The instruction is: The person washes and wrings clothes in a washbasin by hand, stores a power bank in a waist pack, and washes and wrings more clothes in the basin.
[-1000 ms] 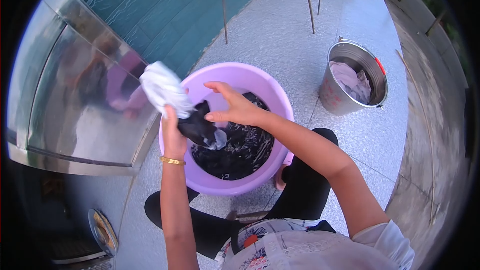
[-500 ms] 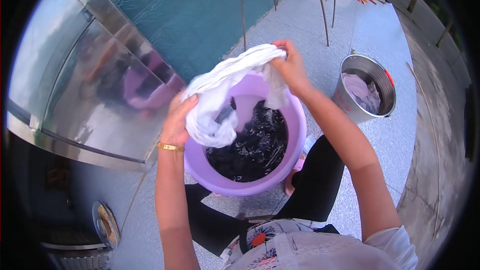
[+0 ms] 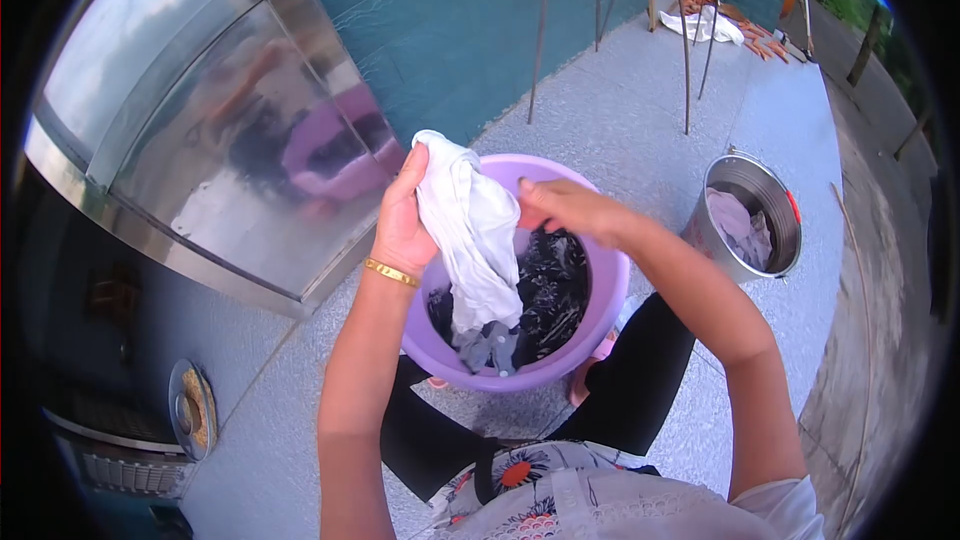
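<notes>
My left hand, a gold bangle at its wrist, is closed around the upper end of a white garment. The garment hangs bunched over a purple basin; a grey piece with pale spots shows at its lower end. Just right of the cloth is my right hand, thumb raised and fingers apart, with nothing visible in it. Whether its fingertips brush the garment is hard to tell. Dark wet-looking clothes lie in the basin between my knees.
A metal bucket with pale cloth inside stands at the right. A shiny metal door is at the left, near a round dish. Thin poles rise behind, near a white cloth and orange pieces on the floor.
The white garment was stretched between both hands; now it hangs from the left one alone. My right hand has let go and come lower. The view has shifted leftward.
</notes>
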`<state>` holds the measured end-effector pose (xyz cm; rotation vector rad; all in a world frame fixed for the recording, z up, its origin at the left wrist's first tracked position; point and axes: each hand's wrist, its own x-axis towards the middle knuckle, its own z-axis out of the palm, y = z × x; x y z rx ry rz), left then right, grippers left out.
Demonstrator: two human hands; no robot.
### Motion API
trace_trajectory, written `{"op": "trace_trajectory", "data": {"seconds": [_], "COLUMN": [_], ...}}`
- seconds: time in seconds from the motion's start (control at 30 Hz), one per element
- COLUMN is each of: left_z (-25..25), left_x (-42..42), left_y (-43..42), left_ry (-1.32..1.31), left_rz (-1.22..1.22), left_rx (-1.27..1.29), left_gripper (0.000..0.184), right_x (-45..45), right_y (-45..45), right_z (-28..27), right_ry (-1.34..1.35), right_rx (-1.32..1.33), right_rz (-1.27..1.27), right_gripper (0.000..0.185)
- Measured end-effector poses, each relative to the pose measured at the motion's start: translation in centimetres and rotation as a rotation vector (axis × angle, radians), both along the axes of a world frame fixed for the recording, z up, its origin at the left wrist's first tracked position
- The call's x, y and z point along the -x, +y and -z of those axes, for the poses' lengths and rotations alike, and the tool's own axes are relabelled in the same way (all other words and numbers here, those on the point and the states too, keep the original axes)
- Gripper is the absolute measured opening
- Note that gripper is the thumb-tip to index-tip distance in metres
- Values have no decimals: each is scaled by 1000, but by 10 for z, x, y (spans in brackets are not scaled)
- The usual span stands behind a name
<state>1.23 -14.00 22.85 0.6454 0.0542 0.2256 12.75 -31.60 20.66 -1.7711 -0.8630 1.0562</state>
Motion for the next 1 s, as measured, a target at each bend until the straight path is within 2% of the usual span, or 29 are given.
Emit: {"op": "trace_trajectory", "data": {"seconds": [0.07, 0.1, 0.17, 0.27, 0.33, 0.4, 0.43, 0.5, 0.53, 0.6, 0.73, 0.8, 0.83, 0.87, 0.9, 0.93, 0.97, 1.0], "left_z": [9, 12, 14, 4, -1, -3, -6, -16, -16, -15, -1, -7, -7, -6, -2, 6, 15, 24], "left_x": [1, 2, 5, 11, 13, 14, 15, 17, 15, 13, 7, 9, 9, 9, 8, 8, 9, 12], "left_y": [-7, -11, -17, -16, -12, -11, -17, -24, -21, -9, 23, 26, 32, 38, 40, 42, 45, 55], "left_ry": [22, 33, 18, 7, 19, 6, 16, 23, 16, 142, 132, 68, 58, 45, 30, 47, 73, 153], "left_rz": [14, 31, 13, 13, -31, -117, -83, -130, -118, -349, -411, -418, -569, -720, -729, -761, -794, -575], "left_rx": [9, 15, -104, -183, -171, -275, -266, -256, -257, -168, -81, -73, -141, -208, -207, -331, -456, -434], "left_gripper": [20, 20, 31, 32, 35, 38, 38, 40, 40, 44, 44, 42, 41, 39, 39, 37, 34, 29], "right_x": [22, 27, 31, 27, 22, 24, 28, 31, 28, 14, -18, -19, -26, -36, -44, -52, -59, -56], "right_y": [8, 11, 18, 14, 14, 9, 4, -4, -9, -12, -22, -25, -29, -34, -38, -39, -38, -40], "right_z": [10, 11, 9, -1, -8, -27, -37, -53, -57, -67, -83, -93, -93, -90, -85, -72, -51, -43], "right_ry": [45, 53, 520, 540, 460, 314, 321, 202, 195, 106, -26, -132, -133, -207, -286, -293, -477, -648], "right_rx": [-233, -226, -425, -479, -373, -339, -334, -367, -371, -517, -673, -794, -802, -924, -1049, -1062, -927, -785], "right_rz": [79, 97, 12, -49, 11, 181, 216, 450, 461, 739, 687, 832, 821, 937, 1050, 1034, 962, 890], "right_gripper": [56, 56, 53, 46, 33, 27, 27, 22, 22, 18, 19, 18, 18, 18, 18, 18, 19, 19]}}
